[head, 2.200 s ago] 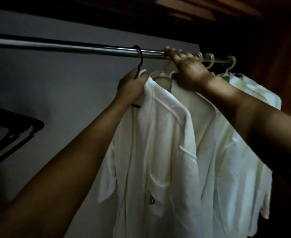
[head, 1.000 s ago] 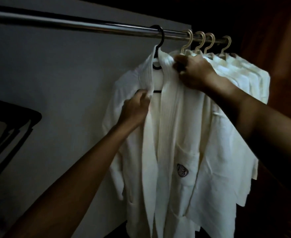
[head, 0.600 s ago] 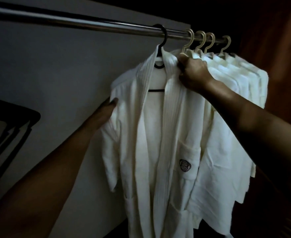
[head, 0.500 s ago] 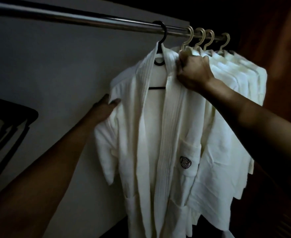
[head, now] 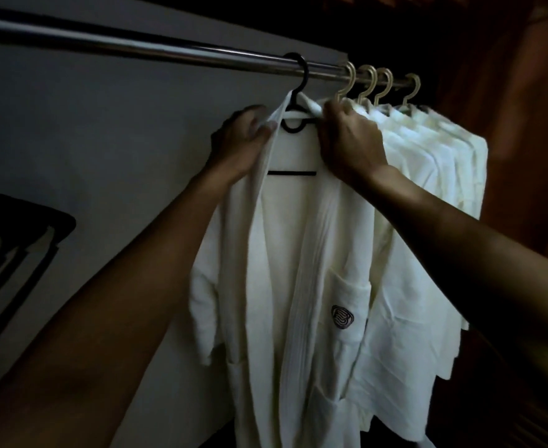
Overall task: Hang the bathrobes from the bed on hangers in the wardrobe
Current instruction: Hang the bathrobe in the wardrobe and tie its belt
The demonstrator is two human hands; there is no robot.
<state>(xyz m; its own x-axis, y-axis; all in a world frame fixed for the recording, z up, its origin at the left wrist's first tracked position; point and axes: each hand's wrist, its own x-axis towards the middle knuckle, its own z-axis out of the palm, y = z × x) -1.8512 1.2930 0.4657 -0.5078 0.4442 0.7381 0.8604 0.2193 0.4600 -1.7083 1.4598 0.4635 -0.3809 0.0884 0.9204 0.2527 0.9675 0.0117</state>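
Our left hand (head: 241,142) has its fingers (head: 261,129) clamped on the left collar edge of the white bathrobe (head: 285,253), which hangs on a black hanger (head: 292,173) from the wardrobe rail (head: 169,54); our right hand (head: 351,142) grips the right collar, just beside more hung bathrobes (head: 444,163) on cream hangers (head: 370,79)
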